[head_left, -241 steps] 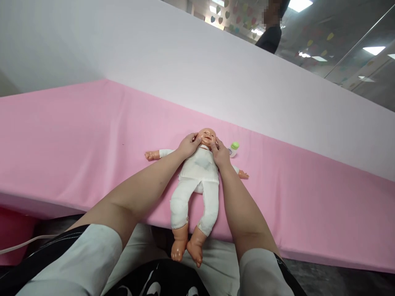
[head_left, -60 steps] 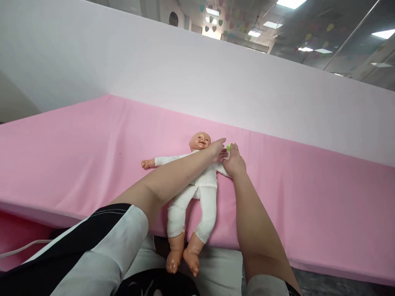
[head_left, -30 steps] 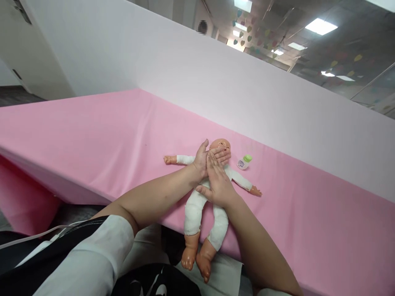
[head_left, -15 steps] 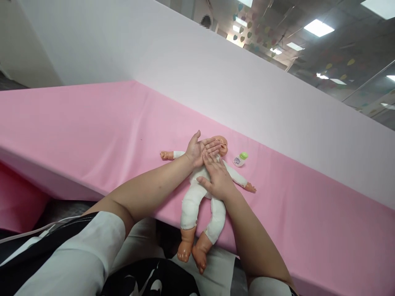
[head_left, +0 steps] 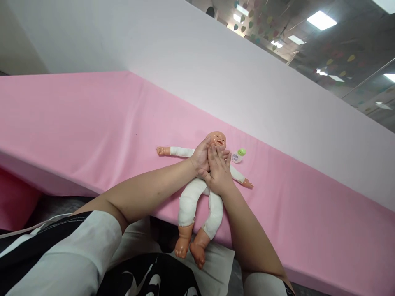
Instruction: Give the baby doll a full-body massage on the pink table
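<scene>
A baby doll (head_left: 189, 201) with a white cloth body lies on its back on the pink surface, its face showing above my hands and its feet towards me. My left hand (head_left: 202, 158) is palm up over the doll's chest, fingers stretched to the right. Across it lies my right hand (head_left: 218, 170), palm down with extended fingers, touching the left palm. The two hands hide the doll's chest. A small clear bottle (head_left: 238, 155) with a green cap lies just right of the doll's head.
The pink padded surface (head_left: 77, 123) runs along a white wall (head_left: 185, 61). Its near edge is close to my lap. A red block (head_left: 15, 201) stands at the lower left. Ceiling lights show beyond the wall.
My left hand has shifted, uncovering more of the doll's face and its arm at left. My right hand now lies across the left palm. The view has shifted slightly.
</scene>
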`<state>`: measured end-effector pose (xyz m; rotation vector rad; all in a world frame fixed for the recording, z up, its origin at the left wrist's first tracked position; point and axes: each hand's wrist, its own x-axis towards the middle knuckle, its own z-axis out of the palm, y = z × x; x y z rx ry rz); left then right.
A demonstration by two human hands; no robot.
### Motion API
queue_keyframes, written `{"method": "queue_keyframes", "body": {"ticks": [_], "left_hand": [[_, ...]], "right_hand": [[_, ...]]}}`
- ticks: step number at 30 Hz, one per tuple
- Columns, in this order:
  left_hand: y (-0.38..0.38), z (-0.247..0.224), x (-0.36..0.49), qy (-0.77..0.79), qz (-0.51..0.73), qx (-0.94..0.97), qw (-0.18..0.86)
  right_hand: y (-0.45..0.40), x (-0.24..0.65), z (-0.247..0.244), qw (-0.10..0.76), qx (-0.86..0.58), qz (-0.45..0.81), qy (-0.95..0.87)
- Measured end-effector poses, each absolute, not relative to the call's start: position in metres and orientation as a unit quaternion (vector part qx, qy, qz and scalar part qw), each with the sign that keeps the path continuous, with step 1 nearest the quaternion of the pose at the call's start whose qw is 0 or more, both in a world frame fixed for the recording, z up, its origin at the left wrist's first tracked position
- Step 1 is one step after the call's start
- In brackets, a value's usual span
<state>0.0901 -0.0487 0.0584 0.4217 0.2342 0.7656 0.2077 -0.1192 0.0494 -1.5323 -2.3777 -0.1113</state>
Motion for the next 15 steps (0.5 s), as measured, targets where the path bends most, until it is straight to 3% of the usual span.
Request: {"method": "queue_keyframes", "body": {"ticks": [6, 15], "left_hand": [[-0.034, 0.065, 0.076, 0.145, 0.436, 0.208, 0.863], [-0.014, 0.056, 0.063, 0.149, 0.476, 0.189, 0.846]], "right_hand": [[-0.118, 0.212, 0.053, 0.118, -0.554, -0.014, -0.824], [-0.137, 0.198, 0.061, 0.106, -0.427, 0.056, -0.896]]}}
